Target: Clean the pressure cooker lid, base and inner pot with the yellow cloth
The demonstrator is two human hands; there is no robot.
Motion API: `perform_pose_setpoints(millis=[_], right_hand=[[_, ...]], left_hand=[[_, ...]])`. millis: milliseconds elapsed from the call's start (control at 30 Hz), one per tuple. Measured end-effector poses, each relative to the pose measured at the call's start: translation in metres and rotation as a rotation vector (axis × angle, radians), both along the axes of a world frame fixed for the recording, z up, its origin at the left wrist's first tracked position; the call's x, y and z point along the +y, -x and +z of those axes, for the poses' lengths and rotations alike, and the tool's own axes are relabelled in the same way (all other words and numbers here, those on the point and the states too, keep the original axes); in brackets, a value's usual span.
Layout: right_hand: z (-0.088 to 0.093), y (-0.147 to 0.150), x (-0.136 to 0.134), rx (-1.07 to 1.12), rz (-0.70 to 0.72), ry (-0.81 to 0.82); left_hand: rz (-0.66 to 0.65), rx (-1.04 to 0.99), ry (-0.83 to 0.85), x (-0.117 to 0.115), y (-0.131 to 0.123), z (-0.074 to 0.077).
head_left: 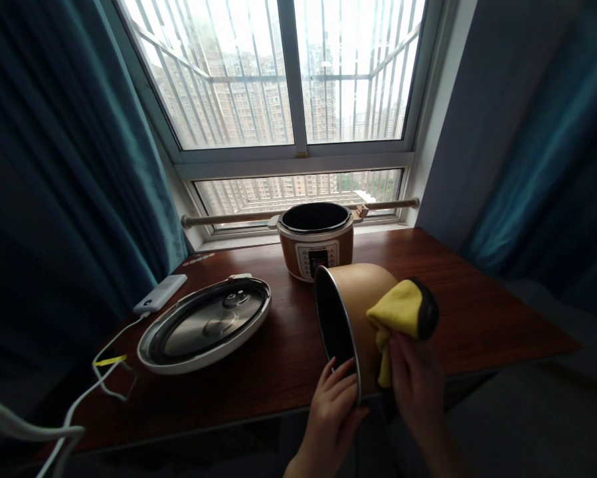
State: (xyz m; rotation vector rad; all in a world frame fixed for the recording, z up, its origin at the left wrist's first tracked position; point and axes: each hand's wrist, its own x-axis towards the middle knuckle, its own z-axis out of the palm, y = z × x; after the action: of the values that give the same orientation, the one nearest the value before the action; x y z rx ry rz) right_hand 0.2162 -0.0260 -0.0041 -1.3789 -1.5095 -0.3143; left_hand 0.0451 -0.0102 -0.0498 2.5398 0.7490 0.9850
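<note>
Tipped on its side, a gold inner pot [360, 289] with a dark inside is held over the front edge of the table. My left hand [331, 411] grips its lower rim, fingers inside and thumb outside. In my right hand [412, 372] is a yellow cloth [398, 309] with a dark patch at one end, pressed against the pot's outer wall. Behind the pot, a gold and white electric pressure cooker body [291, 255] stands upright with its top uncovered. To the left lies its lid [203, 325], metal underside facing up.
The brown wooden table [477, 318] reaches back to a barred window. A white power strip [161, 293] lies at the left edge. Its white cable [86, 392], with a yellow tie, trails down to the left. Blue curtains [93, 133] hang at both sides.
</note>
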Motion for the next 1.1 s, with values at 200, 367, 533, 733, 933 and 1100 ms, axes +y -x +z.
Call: perform_pose_setpoints(millis=[200,367,533,733,933,1100], right_hand=[[0.021,-0.011,0.013,-0.061,0.046,0.006],[0.032,-0.014,0.018,0.010,0.025,0.047],[0.042,-0.012,0.021,-0.108,0.194,0.054],[0.055,-0.028,0.043,0.046,0.075,0.149],[0.072,-0.010,0.033,-0.153,0.346,0.123],[0.066,-0.037,0.053,0.163,0.127,0.238]], left_hand=[[-0.044,0.009,-0.035,0.001,0.002,-0.014],[-0.067,0.065,-0.059,0.000,-0.003,-0.030],[-0.058,0.097,-0.079,0.003,-0.003,-0.041],[-0.087,0.064,-0.063,0.003,-0.004,-0.047],[-0.115,0.021,0.002,-0.001,-0.006,-0.053],[-0.095,0.021,0.005,-0.004,-0.006,-0.057]])
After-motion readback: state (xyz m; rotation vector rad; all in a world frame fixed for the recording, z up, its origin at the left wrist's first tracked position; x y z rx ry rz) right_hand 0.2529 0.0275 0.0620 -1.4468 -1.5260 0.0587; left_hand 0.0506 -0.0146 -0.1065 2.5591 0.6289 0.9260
